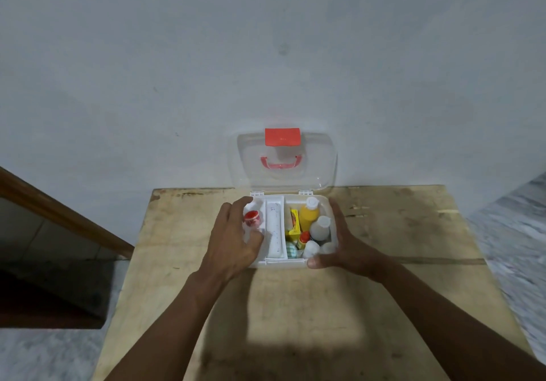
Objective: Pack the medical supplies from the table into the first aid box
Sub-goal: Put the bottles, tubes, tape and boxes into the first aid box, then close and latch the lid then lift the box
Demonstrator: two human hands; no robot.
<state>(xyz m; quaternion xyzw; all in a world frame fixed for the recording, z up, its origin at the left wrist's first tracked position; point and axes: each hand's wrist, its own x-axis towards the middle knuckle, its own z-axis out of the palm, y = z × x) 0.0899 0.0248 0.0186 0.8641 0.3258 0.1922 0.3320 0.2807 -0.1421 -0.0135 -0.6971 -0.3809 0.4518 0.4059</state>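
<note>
The white first aid box stands open on the table, its clear lid with a red latch leaning back against the wall. Inside are a yellow bottle, white bottles, a yellow packet, a long white tray section and a small red-capped jar. My left hand curls over the box's left wall, thumb inside next to the red-capped jar. My right hand lies with straight fingers along the right wall, thumb on the front right corner.
The wooden table reaches the grey wall behind the box. A dark wooden frame slopes at the left, beyond the table edge. Pale speckled floor shows on both sides.
</note>
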